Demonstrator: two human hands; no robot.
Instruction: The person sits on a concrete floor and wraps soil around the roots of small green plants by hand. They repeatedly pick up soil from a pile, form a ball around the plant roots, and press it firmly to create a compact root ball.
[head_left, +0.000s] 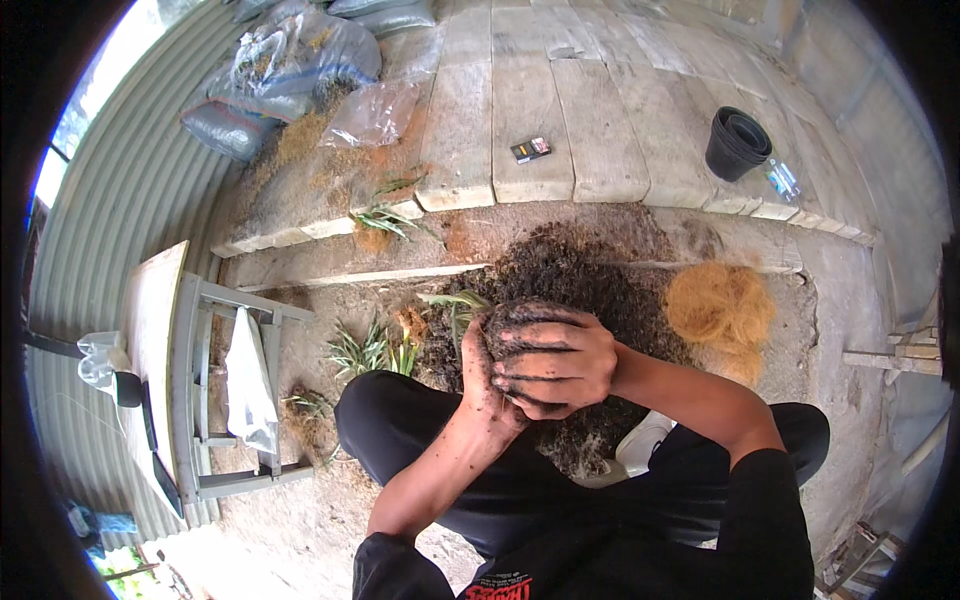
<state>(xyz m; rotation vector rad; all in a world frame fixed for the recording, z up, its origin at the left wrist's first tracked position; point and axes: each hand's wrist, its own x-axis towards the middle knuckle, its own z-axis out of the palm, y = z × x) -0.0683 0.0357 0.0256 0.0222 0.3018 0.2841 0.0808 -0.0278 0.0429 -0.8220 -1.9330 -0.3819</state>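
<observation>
Both my hands are smeared with dark soil and cupped together around a clump of soil. Underneath and to its left, my left hand supports the clump. My right hand wraps over the top with its fingers curled, hiding most of it. Green leaves of a plant stick out to the left, past my left thumb; whether they are rooted in the clump I cannot tell. Below my hands a heap of dark soil spreads over the ground between my crossed legs and the plank step.
Brown coconut-like fibre lies right of the soil. Several leafy plants lie at left, near a grey wooden stand. On the planks are nested black pots, a small box, a clear plastic bag and filled sacks.
</observation>
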